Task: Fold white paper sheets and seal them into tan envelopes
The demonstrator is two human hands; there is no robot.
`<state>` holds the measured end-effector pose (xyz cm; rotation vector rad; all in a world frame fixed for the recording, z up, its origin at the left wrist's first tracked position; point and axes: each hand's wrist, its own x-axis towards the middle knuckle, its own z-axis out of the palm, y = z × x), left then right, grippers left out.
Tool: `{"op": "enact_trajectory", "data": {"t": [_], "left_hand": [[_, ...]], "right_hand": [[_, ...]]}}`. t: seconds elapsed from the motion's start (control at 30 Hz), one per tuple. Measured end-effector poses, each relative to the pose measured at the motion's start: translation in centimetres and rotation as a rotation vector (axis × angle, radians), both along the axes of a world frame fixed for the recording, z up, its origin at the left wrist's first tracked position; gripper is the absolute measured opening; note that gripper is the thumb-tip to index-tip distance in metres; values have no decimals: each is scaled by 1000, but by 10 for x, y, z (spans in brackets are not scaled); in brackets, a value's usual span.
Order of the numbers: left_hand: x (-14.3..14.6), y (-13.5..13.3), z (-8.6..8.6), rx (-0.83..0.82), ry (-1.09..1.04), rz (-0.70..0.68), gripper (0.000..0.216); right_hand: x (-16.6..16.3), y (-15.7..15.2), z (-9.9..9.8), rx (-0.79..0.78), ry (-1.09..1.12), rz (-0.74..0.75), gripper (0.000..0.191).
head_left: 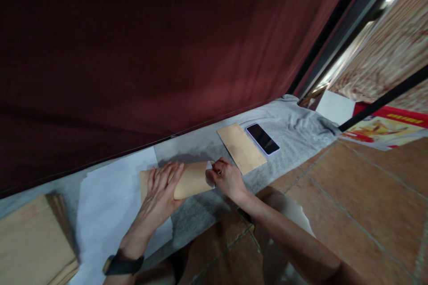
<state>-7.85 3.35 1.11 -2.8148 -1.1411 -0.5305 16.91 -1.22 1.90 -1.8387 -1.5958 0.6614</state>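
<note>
- Left hand (163, 185) spreads flat over an envelope (195, 178), apparently steadying it; right hand (229, 179) pinches white paper (209, 167) at its end.
- That envelope sits between both hands, over grey cloth (290, 127).
- Beyond the right hand: second envelope (241, 148), phone (262, 138), seemingly laid aside.
- Beside the left wrist: white sheets (110, 196), envelope stack (33, 236), probably within reach.

Envelopes (195, 180) are looking plain tan, the paper's (107, 205) showing white, phone's (263, 139) sporting black with a lilac edge, and the curtain's (167, 53) rocking deep maroon.
</note>
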Motion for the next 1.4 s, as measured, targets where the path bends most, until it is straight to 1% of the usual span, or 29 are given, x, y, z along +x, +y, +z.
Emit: {"op": "enact_trajectory", "data": {"t": [0.13, 0.23, 0.33, 0.43, 0.5, 0.53, 0.57, 0.6, 0.63, 0.73, 1.07, 1.3, 1.4], "left_hand": [[2, -2, 2, 4, -7, 3, 92], [3, -2, 2, 5, -9, -3, 93], [3, -2, 3, 6, -8, -4, 92], [1, -2, 3, 7, -13, 1, 91], [1, -2, 3, 4, -17, 4, 90], [1, -2, 3, 0, -17, 5, 90], [1, -2, 3, -4, -18, 6, 90], [1, -2, 3, -7, -19, 6, 91], [1, -2, 3, -7, -21, 4, 91], [1, -2, 4, -9, -23, 2, 92], [1, -2, 4, -36, -6, -17, 97], [2, -2, 4, -35, -1, -16, 96], [2, -2, 2, -34, -2, -17, 97]], "right_hand": [[0, 1, 3, -29, 42, -61, 14], [-1, 3, 3, -73, 127, -112, 16], [-3, 5, -3, -147, 253, -163, 15], [-5, 6, -13, -127, 369, -212, 15], [-5, 8, -20, -76, 455, -212, 25], [-4, 8, -23, -53, 493, -188, 27], [-4, 9, -26, -40, 523, -156, 24], [-3, 9, -29, -39, 543, -119, 17], [-3, 10, -31, -49, 555, -89, 10], [-1, 11, -35, -97, 559, -69, 17], [1, 9, -28, -111, 455, -67, 16], [0, 8, -27, -92, 516, -55, 16], [-1, 9, -28, -101, 579, -58, 14]]}}
